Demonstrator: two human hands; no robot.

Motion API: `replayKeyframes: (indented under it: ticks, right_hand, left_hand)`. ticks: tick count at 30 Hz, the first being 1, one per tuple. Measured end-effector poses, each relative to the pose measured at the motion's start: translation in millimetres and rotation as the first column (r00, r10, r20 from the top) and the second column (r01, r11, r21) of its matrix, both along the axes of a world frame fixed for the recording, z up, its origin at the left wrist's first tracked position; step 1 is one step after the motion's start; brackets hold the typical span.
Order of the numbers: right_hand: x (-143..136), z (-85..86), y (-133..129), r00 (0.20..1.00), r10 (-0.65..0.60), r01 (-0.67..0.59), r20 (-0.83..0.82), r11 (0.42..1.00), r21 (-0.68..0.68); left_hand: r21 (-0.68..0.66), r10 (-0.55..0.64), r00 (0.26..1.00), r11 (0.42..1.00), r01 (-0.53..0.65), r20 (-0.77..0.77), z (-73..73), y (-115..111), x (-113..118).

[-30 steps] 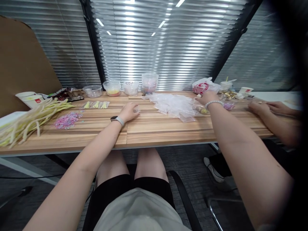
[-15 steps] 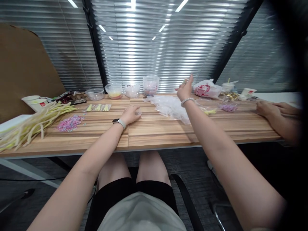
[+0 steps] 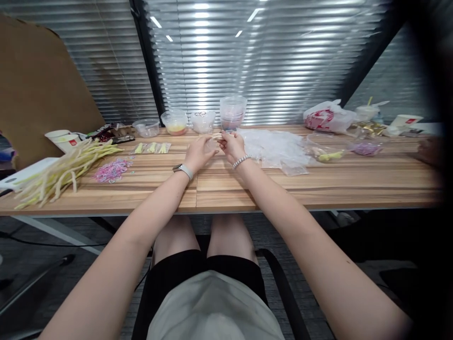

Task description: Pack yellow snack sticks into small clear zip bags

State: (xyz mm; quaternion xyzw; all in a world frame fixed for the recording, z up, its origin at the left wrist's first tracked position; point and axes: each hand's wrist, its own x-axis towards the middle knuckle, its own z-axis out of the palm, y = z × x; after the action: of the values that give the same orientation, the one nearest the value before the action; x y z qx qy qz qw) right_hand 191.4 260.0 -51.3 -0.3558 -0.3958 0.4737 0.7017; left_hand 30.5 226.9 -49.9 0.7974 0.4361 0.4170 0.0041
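Small clear plastic bag (image 3: 213,143), pinched between both hands, sits over the long wooden table (image 3: 318,184), just on the near side of the tall clear plastic tub (image 3: 232,112). A second ago the right hand (image 3: 231,145) was away at the far right of the table, then lifted in the air; now it has come in to meet the left hand (image 3: 198,152), which has stayed by the bag. Both hands are curled, fingertips closed on the bag, and the right seems to bring a small pale piece to its mouth, so the filling looks to be underway.

Behind the tub, grey window blinds (image 3: 265,56) fill the room's far side. Left of the tub lie a heap of pale yellow-green stems (image 3: 63,167) and a pile of pink rubber bands (image 3: 112,170); right of it, a loose heap of clear plastic bags (image 3: 274,146).
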Motion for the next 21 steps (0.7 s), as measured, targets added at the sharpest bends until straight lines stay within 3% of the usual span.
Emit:
replayKeyframes:
  ticks: [2,5,15,21]
  right_hand:
    - [-4.0,5.6,-16.9,0.986,0.081,-0.089,-0.149,0.995,-0.054]
    - [-9.0,9.3,-31.5,0.980,0.095,-0.107,-0.172,0.992,-0.064]
    - [-9.4,-7.9,-18.1,0.995,-0.022,0.024,0.101,0.999,-0.021]
    - [-3.4,-16.7,-2.1,0.927,-0.169,0.136,0.335,0.983,0.121]
  left_hand:
    - [0.022,0.036,0.999,0.999,-0.037,0.018,4.3,-4.5,0.3]
    - [-0.001,0.096,0.995,0.995,-0.096,0.020,6.5,-8.5,-0.6]
    - [0.011,0.081,0.997,0.997,-0.081,-0.007,1.6,-2.6,-2.6]
    - [0.048,0.047,0.999,0.998,-0.048,0.004,4.5,-4.9,-2.6]
